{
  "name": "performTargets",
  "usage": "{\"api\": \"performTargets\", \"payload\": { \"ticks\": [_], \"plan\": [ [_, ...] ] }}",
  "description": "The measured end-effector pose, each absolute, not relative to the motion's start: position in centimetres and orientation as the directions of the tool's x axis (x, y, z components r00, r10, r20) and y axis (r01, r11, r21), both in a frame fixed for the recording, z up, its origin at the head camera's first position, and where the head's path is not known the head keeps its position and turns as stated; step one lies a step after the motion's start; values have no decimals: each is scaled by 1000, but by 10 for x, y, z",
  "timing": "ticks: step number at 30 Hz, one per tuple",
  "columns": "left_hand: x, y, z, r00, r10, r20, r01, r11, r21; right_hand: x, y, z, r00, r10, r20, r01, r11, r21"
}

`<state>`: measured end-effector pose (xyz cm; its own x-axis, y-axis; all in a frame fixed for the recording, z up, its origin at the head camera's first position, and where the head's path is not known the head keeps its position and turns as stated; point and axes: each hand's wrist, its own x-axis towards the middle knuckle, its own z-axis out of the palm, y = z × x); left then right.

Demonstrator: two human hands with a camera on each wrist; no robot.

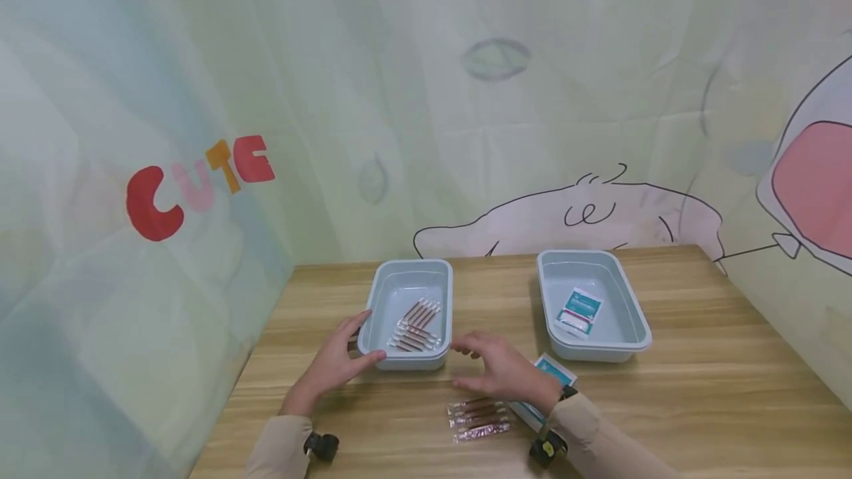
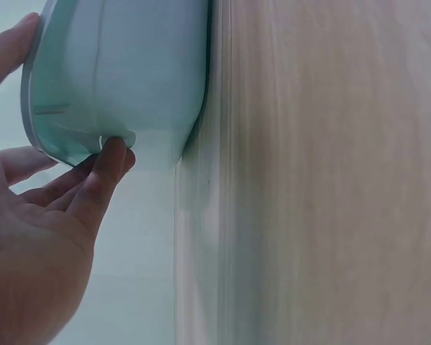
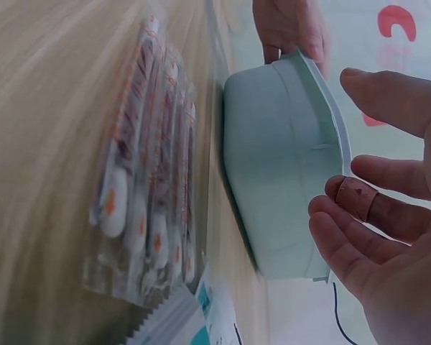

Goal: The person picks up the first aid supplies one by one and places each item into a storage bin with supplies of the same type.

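Note:
A pale blue plastic bin point(image 1: 413, 364) at the left holds several brown-stemmed cotton swabs point(image 1: 416, 325) in clear wrappers. My left hand point(image 1: 333, 361) grips its near left corner, thumb along the front rim and fingers against the side wall; the left wrist view shows the fingertips point(image 2: 115, 147) under the lip. At the bin's right side is my right hand point(image 1: 499, 368), its fingers loosely bent and fingertips right at the rim, thumb held apart. A band wraps one right finger point(image 3: 355, 198). Below that hand, more wrapped cotton swabs point(image 3: 147, 172) lie on the table.
A second pale blue bin point(image 1: 599, 353) stands at the back right with a teal-and-white packet point(image 1: 579, 313) inside. Another such packet point(image 1: 555, 369) lies on the wooden table point(image 1: 705, 390), partly hidden under my right wrist. A printed curtain point(image 1: 399, 94) hangs behind.

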<state>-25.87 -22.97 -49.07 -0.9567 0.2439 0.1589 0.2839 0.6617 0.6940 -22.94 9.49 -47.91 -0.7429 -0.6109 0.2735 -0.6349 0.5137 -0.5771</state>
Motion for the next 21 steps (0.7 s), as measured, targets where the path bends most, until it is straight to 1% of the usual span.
{"api": "performTargets", "payload": {
  "ticks": [11, 21],
  "plan": [
    [-259, -229, -491, -951, 249, 186, 306, 653, 693, -228, 96, -484, -736, -643, 210, -628, 534, -565],
    [-259, -229, -490, -958, 237, 162, 281, 653, 703, -227, 98, -486, -733, -656, 180, -625, 545, -559]
  ]
}}
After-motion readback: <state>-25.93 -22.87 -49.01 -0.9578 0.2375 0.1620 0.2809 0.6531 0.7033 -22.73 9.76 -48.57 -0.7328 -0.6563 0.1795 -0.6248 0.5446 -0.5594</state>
